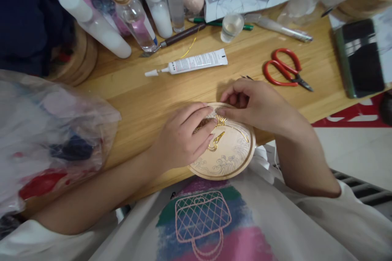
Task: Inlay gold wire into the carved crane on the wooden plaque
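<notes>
A round wooden disc with printed wave lines and raised gold outlines rests at the table's front edge, close to my body. My left hand lies over its left part, fingers spread and pointing right across the gold lines. At the upper edge of the disc is my right hand, its fingers curled and its thumb on the surface near the gold pattern. Whatever the right fingers may hold is too small to make out. The dark tips of a tool show just behind that hand.
Beyond the hands lie a white glue tube, red-handled pliers, a brown-handled tool and a small clear cup. Bottles stand at the back left, plastic bags at the left, a phone at the right.
</notes>
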Demonstrator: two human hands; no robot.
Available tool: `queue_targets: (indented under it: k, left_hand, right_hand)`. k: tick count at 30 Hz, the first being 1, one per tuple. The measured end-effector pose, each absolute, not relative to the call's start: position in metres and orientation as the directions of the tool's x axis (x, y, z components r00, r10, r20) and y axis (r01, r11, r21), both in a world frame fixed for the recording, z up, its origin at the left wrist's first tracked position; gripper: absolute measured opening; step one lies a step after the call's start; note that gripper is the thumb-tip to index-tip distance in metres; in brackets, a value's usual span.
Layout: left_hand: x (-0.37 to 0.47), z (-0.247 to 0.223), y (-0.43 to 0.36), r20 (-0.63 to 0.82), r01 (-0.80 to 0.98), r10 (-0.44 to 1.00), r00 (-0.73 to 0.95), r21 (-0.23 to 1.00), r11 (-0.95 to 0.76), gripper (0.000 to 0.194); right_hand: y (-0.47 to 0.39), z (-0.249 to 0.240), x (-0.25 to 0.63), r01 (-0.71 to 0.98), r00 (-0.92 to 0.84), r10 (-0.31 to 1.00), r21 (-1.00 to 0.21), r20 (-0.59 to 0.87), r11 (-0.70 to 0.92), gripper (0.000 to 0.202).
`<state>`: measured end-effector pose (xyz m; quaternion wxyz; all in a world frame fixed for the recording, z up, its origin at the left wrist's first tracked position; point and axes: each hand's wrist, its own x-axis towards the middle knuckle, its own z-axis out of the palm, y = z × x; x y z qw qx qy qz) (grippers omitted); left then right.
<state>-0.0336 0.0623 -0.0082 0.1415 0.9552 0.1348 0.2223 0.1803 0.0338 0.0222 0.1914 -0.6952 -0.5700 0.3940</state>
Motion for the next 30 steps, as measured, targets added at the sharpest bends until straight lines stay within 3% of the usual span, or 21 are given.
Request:
queue_targets:
  k: [6,20,30]
  left_hand:
    - [-0.0331,-0.0079,0.0625,0.38,0.185,0.318,0.869,0.346,-0.92,0.025]
    - [-0.0333,-0.0083,0.0629,0.354,0.184,0.32,0.879,0.366,-0.912,0.027]
    - [-0.0317,-0.0049,0.0631,0.354,0.199,0.306,0.884,0.307,-0.931,0.026]
  right_hand:
    - [0.0344,0.0228,0.1801,0.655,0.063,0.93,-0.688,-0.363,-0.313,0.018]
    - [0.0305,0.0211,0.1858,0.584,0.008,0.944,-0.765,-0.33,-0.273,0.01]
    - [0.0296,0.0206,0.1855,0.596,0.017,0.952,-0.761,-0.305,-0.255,0.014]
